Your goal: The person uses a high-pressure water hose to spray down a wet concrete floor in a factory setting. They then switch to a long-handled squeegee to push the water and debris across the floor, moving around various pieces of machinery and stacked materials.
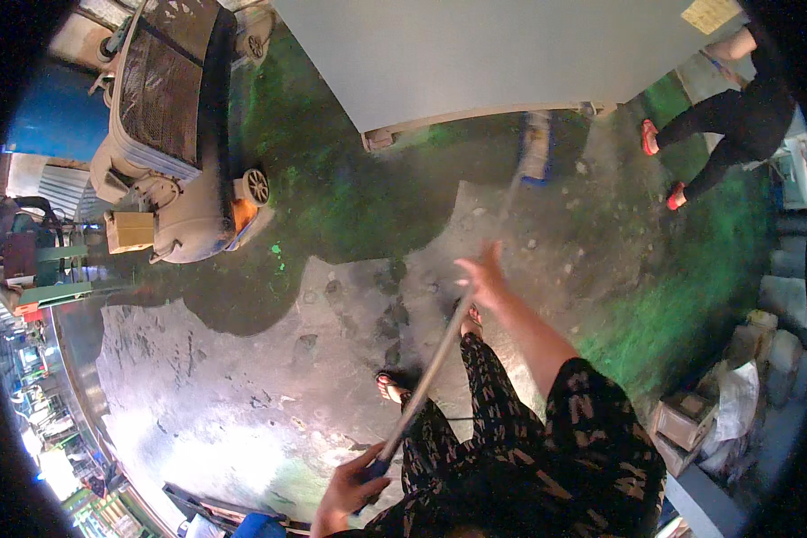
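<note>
A long-handled mop slants from my lower left up across the floor. Its pale head with a blue edge, blurred, rests on the floor near the base of a large grey cabinet. My left hand is closed round the dark grip at the handle's near end. Farther along, my right hand lies against the handle with its fingers spread apart. My feet in sandals stand on either side of the handle.
A dusty wheeled machine stands far left, with a small cardboard box beside it. The grey cabinet is ahead. Another person in dark trousers and red shoes stands far right. Boxes and bags are piled at the right.
</note>
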Demonstrator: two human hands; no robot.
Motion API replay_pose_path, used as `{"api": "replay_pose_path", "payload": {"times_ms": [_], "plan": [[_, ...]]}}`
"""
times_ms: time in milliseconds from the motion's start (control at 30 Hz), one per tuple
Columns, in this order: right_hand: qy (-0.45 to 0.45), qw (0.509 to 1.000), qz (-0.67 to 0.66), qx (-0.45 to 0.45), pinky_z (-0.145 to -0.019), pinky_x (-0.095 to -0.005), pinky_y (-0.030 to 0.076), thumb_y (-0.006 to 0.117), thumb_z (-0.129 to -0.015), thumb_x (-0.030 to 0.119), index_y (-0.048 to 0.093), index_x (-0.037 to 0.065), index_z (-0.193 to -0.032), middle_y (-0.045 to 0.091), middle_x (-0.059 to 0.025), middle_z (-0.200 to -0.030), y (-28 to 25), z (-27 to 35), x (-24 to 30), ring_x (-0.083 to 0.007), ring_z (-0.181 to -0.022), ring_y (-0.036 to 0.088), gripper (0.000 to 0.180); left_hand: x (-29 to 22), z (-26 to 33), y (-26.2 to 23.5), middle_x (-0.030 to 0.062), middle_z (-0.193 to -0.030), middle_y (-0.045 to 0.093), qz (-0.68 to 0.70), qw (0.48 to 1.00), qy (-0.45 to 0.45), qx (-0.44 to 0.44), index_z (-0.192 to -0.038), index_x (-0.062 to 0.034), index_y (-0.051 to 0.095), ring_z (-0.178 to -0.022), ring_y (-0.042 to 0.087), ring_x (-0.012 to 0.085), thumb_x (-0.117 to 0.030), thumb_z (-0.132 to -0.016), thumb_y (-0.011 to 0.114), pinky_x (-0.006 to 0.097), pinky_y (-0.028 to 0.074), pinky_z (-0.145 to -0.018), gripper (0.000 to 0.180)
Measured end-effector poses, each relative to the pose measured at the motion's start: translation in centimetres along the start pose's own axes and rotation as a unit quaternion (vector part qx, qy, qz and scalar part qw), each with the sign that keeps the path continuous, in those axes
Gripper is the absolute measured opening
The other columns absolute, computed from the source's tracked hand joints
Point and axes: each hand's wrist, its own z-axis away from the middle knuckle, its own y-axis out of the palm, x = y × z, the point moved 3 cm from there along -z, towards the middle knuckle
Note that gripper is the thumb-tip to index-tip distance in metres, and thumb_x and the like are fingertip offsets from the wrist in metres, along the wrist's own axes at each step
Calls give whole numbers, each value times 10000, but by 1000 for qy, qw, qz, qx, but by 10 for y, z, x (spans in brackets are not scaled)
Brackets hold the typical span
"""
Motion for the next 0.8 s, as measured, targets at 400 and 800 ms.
{"api": "replay_pose_path", "payload": {"times_ms": [400, 800], "plan": [[-295, 941, 155, 56, -966, -504, 276, 716, -584, 264, 602, 137, -728, 543, -48, -740, 90, 24, 236, -237, -886, 541, 223, 12, 212, -51, -34, -637, 449, -384, 877, -11, -287, -1303, -48, 363, -530, 419, 47, -199, -812, 614, 204, 344, -453, 572], [-89, 972, 133, -174, -895, -491, 338, 641, -672, 321, 581, 109, -663, 561, -127, -784, -129, -49, 83, -307, -879, 519, 221, -226, 62, 37, 106, -635, 561, -778, 554, 97, -280, -1257, -231, 419, -515, 561, 271, -177, -781, 578, 378, 435, -469, 505]]}}
